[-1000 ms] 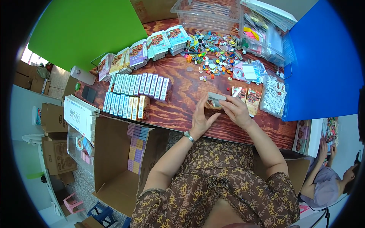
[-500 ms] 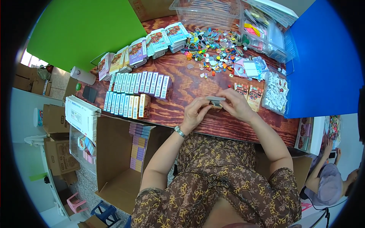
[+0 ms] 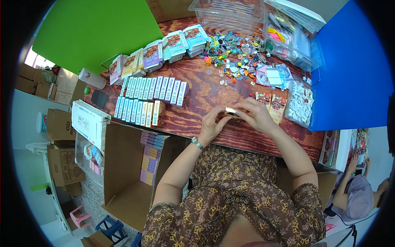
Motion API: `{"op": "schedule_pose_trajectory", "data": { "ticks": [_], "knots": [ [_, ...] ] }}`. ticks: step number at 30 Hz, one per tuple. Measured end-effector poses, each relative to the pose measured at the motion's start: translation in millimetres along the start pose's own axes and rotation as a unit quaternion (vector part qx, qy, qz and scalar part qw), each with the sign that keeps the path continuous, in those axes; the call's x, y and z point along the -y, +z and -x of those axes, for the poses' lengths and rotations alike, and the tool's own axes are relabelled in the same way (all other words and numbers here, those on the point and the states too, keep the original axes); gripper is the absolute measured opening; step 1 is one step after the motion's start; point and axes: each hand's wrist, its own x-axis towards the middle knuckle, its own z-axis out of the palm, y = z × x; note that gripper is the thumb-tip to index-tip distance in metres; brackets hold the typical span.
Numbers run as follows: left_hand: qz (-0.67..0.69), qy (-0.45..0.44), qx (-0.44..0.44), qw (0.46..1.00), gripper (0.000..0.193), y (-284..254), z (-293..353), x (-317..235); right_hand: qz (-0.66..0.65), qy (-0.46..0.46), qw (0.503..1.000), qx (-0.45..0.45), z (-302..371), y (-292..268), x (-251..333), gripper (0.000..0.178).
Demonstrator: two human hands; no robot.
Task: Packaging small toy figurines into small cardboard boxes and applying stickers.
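Note:
Near the table's front edge I hold a small cardboard box [image 3: 231, 110] between both hands, its pale end flap turned up toward me. My left hand [image 3: 212, 123] pinches its left side with thumb and fingers. On the other side my right hand [image 3: 256, 115] is closed on the box, its fingers over the top end. Most of the box is hidden behind my fingers. Just beyond my right hand lie two orange printed cards [image 3: 277, 106]. To the left, two rows of small boxes [image 3: 156, 113] stand on edge.
Flat printed cartons [image 3: 173, 44] lie in stacks at the back left. A heap of small colourful trinkets [image 3: 240, 51] spreads across the back middle. On the right a clear tray [image 3: 299, 103] holds white packets. An open carton [image 3: 123, 177] stands below, left. Another person [image 3: 356, 197] sits far right.
The box's end has tilted, and a pale flap now catches the light where a darker opening showed. My right fingers have shifted slightly over it. The whole view has shifted a little.

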Motion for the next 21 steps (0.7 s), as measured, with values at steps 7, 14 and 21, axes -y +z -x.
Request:
{"op": "schedule_pose_trajectory", "data": {
  "ticks": [7,14,21],
  "knots": [
    [0.018,-0.048,-0.010,0.999,0.040,5,7,6,0.147,-0.091,0.980,-0.102,10,21,1,0.020],
    [0.019,-0.043,-0.008,0.999,0.047,4,8,3,0.226,-0.108,0.958,-0.138,13,33,15,0.020],
    [-0.032,0.021,-0.025,0.999,0.050,5,3,0,0.232,-0.086,0.955,-0.162,11,36,17,0.020]
  ]
}}
